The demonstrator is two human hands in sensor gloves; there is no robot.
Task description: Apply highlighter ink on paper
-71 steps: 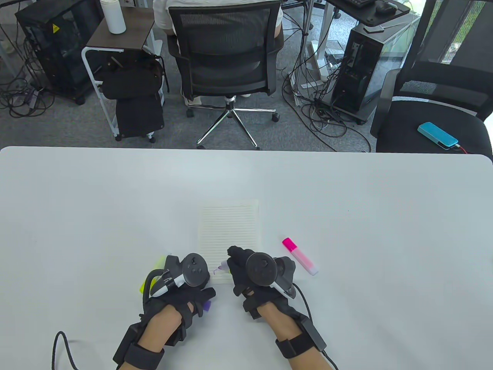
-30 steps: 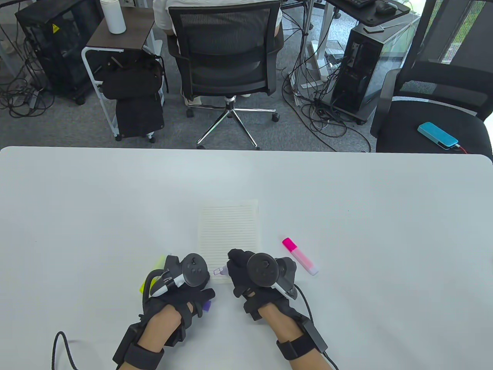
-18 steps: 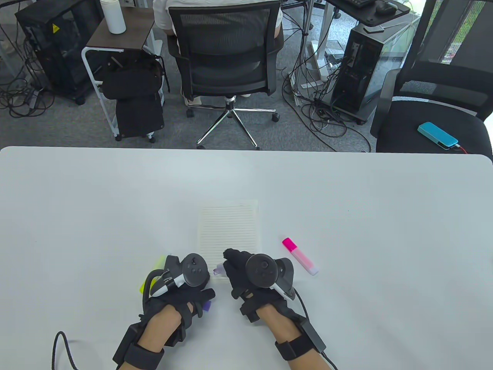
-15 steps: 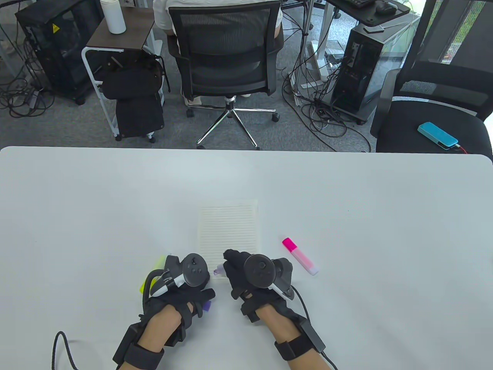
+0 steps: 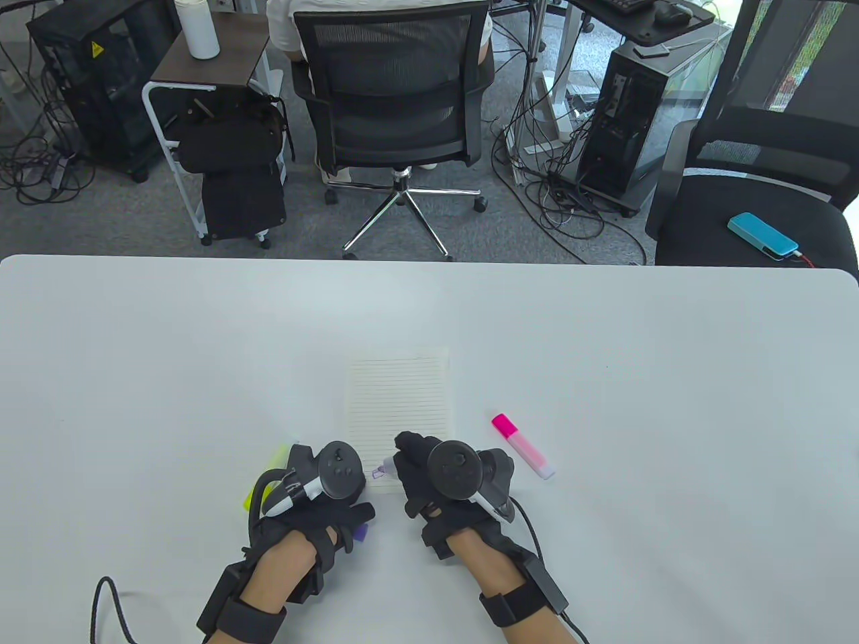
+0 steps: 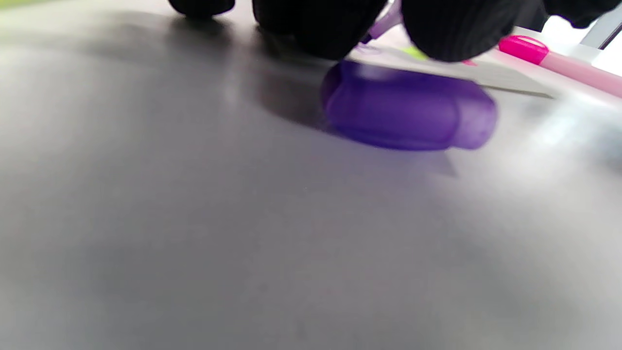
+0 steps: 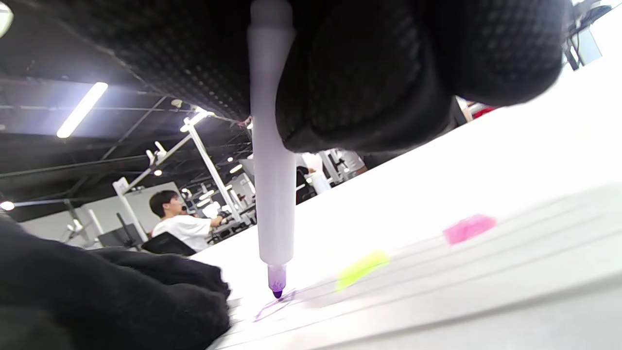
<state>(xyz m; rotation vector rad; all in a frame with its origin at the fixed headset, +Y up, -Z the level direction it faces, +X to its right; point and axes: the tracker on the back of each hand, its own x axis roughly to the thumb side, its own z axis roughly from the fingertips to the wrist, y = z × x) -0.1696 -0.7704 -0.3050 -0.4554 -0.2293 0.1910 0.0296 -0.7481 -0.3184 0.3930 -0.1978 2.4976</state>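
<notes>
The small sheet of lined cream paper (image 5: 397, 419) lies near the front middle of the white counter (image 5: 604, 349), its long axis running away from the person, and wide bare counter surrounds it on the far, left and right sides. At the paper's near left corner the right hand (image 5: 436, 479) grips a pale lilac highlighter with a purple tip (image 7: 273, 194), fingers curled closed around the barrel. The pen stands steeply, its long axis near upright in the right wrist view, tip down and touching the paper on a thin purple scribble (image 7: 272, 306); from above the tip points left toward the left hand (image 5: 315, 496). Farther along the paper sit a yellow-green mark (image 7: 362, 269) and a pink mark (image 7: 469, 228). The left hand rests flat on the counter just left of the paper's near corner, fingertips at its edge; it grips nothing I can see (how far the fingers spread is hidden). The translucent purple cap (image 6: 408, 112) lies on its side just this side of the paper, by the left hand. A pink highlighter (image 5: 522, 446) lies capped to the paper's right, slanting away to the left. Compared with half a second ago, the right hand has shifted slightly right and the purple outline beside the tip shows more clearly.
</notes>
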